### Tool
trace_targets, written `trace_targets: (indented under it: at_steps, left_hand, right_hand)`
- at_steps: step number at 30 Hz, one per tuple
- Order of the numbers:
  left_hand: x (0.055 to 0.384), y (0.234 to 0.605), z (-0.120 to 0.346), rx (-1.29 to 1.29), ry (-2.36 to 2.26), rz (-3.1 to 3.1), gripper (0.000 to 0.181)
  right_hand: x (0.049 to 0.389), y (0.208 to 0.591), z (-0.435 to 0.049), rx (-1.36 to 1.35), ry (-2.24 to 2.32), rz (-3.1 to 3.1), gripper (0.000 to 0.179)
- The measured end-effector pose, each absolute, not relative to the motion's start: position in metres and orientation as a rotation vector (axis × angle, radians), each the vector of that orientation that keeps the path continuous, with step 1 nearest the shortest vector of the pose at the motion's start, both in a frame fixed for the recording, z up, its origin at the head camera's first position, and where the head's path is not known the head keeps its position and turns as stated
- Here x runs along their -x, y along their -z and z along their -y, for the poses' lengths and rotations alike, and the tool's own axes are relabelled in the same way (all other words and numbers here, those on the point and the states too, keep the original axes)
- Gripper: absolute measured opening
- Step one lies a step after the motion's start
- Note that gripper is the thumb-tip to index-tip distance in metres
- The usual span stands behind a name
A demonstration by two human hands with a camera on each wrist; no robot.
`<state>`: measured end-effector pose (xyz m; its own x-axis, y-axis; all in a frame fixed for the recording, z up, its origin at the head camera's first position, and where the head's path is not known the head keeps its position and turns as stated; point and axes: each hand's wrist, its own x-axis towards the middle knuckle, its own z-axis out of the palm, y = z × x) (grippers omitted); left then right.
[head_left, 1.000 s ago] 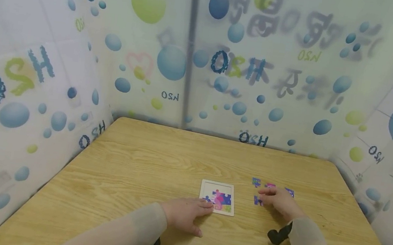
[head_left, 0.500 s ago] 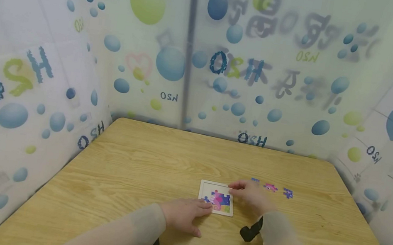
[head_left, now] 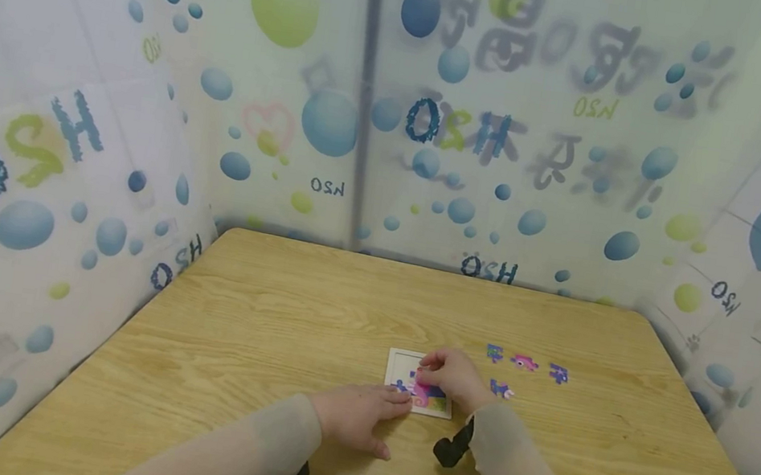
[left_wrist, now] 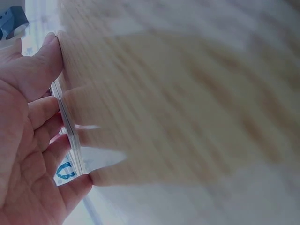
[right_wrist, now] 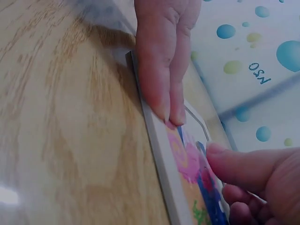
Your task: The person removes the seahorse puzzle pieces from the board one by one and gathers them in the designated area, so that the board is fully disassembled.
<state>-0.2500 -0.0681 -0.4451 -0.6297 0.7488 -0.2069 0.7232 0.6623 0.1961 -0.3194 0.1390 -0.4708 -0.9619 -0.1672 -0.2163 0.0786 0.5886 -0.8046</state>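
Note:
A small jigsaw puzzle in a square white tray (head_left: 403, 357) lies on the wooden table, showing a pink figure on blue. My left hand (head_left: 358, 417) rests beside it, fingers extended, fingertips (right_wrist: 161, 105) pressing on the tray's near left edge. Over the puzzle's upper part, my right hand (head_left: 456, 378) pinches a puzzle piece between thumb and fingers; the piece is mostly hidden. In the right wrist view, its thumb (right_wrist: 243, 164) is close over the assembled picture (right_wrist: 190, 164). The left wrist view shows the left hand (left_wrist: 35, 154) along the table edge.
Right of the tray lie several loose pieces: a blue-green piece (head_left: 494, 353), a pink piece with an eye (head_left: 524, 362), a blue piece (head_left: 558, 374) and a nearer blue one (head_left: 500, 388). Patterned curtains (head_left: 284, 94) surround the table (head_left: 284, 297).
My right hand has moved left from the loose pieces, past the tray's right edge, to over the puzzle. The nearer blue piece is uncovered again. My left hand has stayed in place.

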Motion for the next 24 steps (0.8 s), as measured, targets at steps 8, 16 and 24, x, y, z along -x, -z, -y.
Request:
trace_targets:
  at_steps: [8,16,24]
  left_hand:
    - [0.253,0.445,0.067,-1.213,-0.1,-2.622,0.073]
    - [0.259,0.442,0.06,-1.284,-0.091,-2.629,0.066]
    - [0.262,0.443,0.051,-1.365,-0.085,-2.646,0.064]
  right_hand:
    - [0.32,0.475,-0.139,0.112,1.279,-2.572,0.02]
    - [0.318,0.473,-0.138,0.11,1.273,-2.574,0.019]
    - [0.318,0.474,-0.139,0.12,1.278,-2.573,0.019]
